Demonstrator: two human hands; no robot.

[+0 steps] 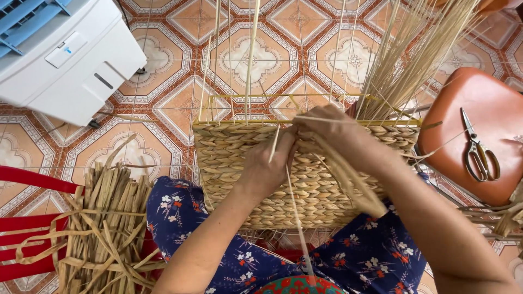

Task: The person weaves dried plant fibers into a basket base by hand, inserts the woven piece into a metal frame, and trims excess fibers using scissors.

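Left hand (265,166) grip pinching a thin reed (275,144) at the woven basket (234,158) rim, right hand (321,130) just beside — grip closed on a flat straw strand (348,179), scissors (478,149) well apart.

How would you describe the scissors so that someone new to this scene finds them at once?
Look to the right of the half-woven basket, where an orange-brown stool seat stands on the patterned tile floor. The scissors lie on that seat, closed, handles toward the person. They are the only metal tool among all the straw.
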